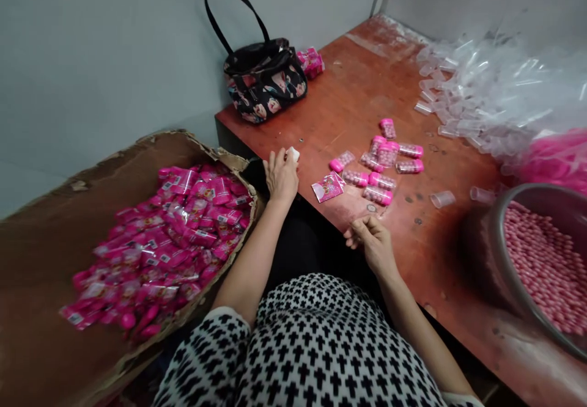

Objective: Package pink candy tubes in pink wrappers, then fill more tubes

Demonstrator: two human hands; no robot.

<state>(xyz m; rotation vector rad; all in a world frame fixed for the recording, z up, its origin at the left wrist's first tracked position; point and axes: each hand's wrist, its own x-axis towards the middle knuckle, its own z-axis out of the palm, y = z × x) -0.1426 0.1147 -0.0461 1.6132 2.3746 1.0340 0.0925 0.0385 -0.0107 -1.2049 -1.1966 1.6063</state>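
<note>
My left hand (280, 176) rests at the near edge of the red-brown table (358, 95), fingers curled around a small white object (292, 154). My right hand (372, 240) is at the table edge, fingers pinched together; whatever is in them is too small to make out. Between the hands lies a pink sachet (328, 186). Just beyond it sits a cluster of small clear tubes with pink caps (383, 162), filled with pink beads.
A torn cardboard box (55, 236) on my left holds several pink packets (160, 242). A metal bowl of pink beads (545, 266) stands at the right. Empty clear tubes in plastic (486, 95) lie at the back right. A black floral handbag (263, 80) sits at the far edge.
</note>
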